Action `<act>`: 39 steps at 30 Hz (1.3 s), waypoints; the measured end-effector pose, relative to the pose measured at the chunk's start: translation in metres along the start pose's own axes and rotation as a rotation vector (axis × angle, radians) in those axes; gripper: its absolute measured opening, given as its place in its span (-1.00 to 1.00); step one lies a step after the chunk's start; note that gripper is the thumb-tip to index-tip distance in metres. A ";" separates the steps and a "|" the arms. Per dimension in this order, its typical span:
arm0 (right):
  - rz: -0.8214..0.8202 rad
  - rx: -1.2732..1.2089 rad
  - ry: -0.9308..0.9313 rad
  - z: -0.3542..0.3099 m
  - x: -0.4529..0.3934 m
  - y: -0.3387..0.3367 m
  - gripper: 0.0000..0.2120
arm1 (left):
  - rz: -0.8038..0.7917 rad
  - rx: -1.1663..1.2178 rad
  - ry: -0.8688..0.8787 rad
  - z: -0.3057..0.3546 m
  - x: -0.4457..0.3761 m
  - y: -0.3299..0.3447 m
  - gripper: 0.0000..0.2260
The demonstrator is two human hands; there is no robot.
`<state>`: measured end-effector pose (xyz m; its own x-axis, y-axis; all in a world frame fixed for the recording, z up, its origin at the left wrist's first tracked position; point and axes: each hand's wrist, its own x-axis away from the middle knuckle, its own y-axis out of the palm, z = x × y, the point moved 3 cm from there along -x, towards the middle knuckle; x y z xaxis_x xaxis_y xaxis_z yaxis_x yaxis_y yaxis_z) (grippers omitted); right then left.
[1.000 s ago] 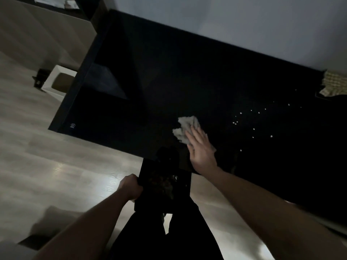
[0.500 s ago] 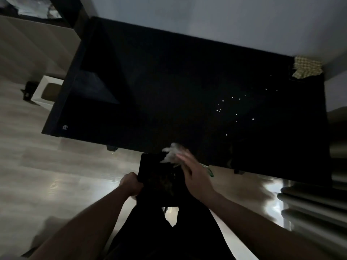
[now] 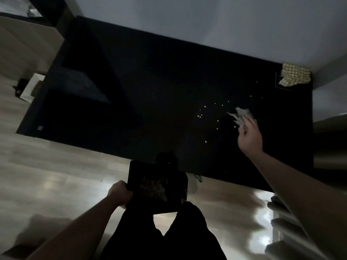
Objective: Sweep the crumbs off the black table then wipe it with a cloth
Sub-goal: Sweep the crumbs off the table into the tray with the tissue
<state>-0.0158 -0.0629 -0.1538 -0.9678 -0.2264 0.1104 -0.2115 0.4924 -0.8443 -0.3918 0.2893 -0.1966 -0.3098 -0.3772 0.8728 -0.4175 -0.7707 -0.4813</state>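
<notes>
Overhead, head view: dim room, everything placed against the black table (image 3: 150, 87).
Black table: dark top running back to a pale wall; its near edge crosses in front of the person.
Crumbs (image 3: 200, 115): small pale specks scattered on the table's right half, just left of the right hand.
Right hand (image 3: 249, 136): reached out above the table's right part, fingers pinching a pale crumpled tissue (image 3: 241, 114); blur hides whether the tissue touches the top.
Left hand (image 3: 120, 192): below the table's near edge, fingers curled round the left edge of a black tray (image 3: 150, 177).
Black tray: held just under the table's near edge, with a pale heap of debris in it.
Checked cloth (image 3: 293, 76): bunched on the table's far right corner, well apart from both hands.
White bin (image 3: 30, 89): on the floor beside the table's left end.
</notes>
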 end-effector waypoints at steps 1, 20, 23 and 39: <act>-0.046 0.031 0.020 0.009 -0.008 0.005 -0.56 | -0.001 0.008 -0.010 0.003 0.001 0.004 -0.81; -0.494 -0.261 -0.449 -0.108 0.207 0.109 -0.52 | 0.014 0.015 -0.043 0.048 0.028 0.032 -0.84; -0.542 -0.371 -0.369 -0.109 0.207 0.096 -0.55 | 0.025 0.024 -0.040 0.045 0.027 0.033 -0.87; -0.070 -0.099 -0.120 -0.081 -0.058 0.005 -0.51 | 0.003 0.032 -0.051 0.043 0.019 0.038 -0.77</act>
<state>0.0278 0.0206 -0.1214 -0.9280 -0.3594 0.0988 -0.2964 0.5508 -0.7803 -0.3764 0.2310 -0.1946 -0.2665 -0.4051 0.8746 -0.3884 -0.7853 -0.4821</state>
